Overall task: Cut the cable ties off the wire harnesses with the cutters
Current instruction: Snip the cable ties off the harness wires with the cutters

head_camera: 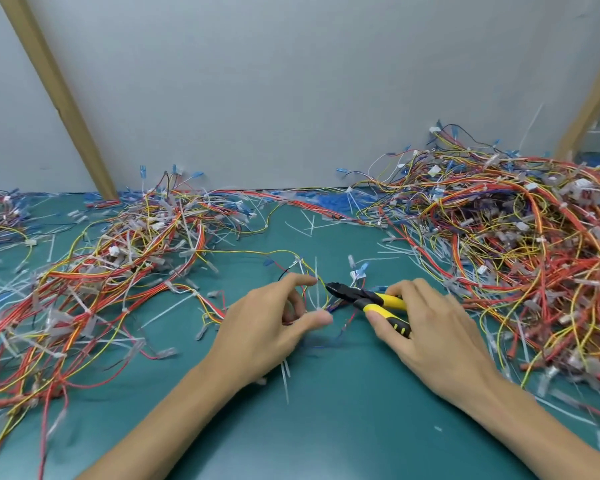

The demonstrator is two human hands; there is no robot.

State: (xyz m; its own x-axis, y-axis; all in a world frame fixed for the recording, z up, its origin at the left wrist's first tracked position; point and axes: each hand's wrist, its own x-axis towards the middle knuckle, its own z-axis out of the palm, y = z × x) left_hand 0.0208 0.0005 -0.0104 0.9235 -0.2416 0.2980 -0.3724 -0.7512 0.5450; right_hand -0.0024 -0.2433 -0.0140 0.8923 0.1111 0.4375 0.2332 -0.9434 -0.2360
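cutters (364, 297): over mid-tabletop (326, 427); yellow-and-black handles, dark jaws nearly closed, tip aimed left.
right hand (430, 334): fingers (378, 313) wrapped round the cutters' handles, thumb on the near handle.
left hand (267, 327): just left of the cutters; fingers (298, 279) curled narrow, thumb and forefinger pinching the small harness (326, 294).
cable tie (316, 289): white, upright on that harness, beside the cutters' tip.
left pile (101, 271): well left of the cutters, running to the frame edge.
right pile (516, 244): right of and behind the cutters, heaped against the wall (291, 81).
open room: green tabletop nearer than the cutters, around both forearms; narrower lane behind the cutters, strewn with cut ties (309, 226).
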